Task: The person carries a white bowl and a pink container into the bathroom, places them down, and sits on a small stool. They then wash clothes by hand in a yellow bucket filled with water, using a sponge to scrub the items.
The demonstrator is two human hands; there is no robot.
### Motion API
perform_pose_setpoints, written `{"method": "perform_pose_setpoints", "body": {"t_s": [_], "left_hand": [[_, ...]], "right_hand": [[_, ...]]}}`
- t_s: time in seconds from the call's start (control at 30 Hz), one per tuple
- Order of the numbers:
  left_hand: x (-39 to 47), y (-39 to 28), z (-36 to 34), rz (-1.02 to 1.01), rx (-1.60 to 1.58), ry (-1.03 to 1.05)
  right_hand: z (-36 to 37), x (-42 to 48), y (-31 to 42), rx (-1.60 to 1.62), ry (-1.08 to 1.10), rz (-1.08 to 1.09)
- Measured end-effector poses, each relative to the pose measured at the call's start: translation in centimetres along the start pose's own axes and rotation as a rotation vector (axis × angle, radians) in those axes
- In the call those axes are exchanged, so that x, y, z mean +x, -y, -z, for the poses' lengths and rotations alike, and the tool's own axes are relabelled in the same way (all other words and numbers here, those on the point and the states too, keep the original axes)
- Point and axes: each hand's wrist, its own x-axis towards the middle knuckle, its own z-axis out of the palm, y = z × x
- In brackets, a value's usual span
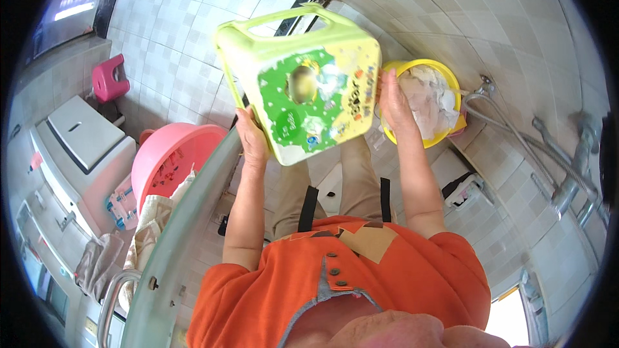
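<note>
Both of my hands hold a light green plastic stool [285,77] in front of me, raised above the floor and tilted. Its seat, printed with a green and yellow cartoon pattern and bearing writing, faces up toward me. My left hand [252,139] grips its left side near the lower corner, thumb along the edge. Against the right side rests my right hand [395,101], its fingers partly hidden by the stool. Just beyond that hand stands a yellow basin [457,84] with pale wet-looking cloth [425,99] in it.
A glass door [193,208] with a metal handle [109,295] stands on my left, towels [152,227] over it. Behind it are a large pink tub [154,150] and a small pink stool [109,77]. A shower hose [512,125] and faucet [575,174] project from the right wall.
</note>
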Motion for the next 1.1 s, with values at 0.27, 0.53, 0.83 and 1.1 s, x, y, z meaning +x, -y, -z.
{"method": "perform_pose_setpoints", "body": {"t_s": [0.27, 0.53, 0.83, 1.1], "left_hand": [[-7.4, 4.2, 4.8, -0.065, 0.356, 0.139], [-10.3, 10.2, 13.1, 0.537, 0.489, 0.139], [-6.9, 12.4, 10.4, 0.124, 0.428, -0.025], [-9.0, 17.8, 6.6, 0.218, 0.390, 0.196]], "right_hand": [[-2.0, -8.6, -1.0, 0.021, -0.258, -0.022], [-3.5, -12.6, -9.7, -0.617, -0.329, -0.050], [-0.5, -15.0, -23.1, -0.792, -0.230, -0.160], [-0.2, -14.5, -28.2, -0.835, -0.222, -0.274]]}}
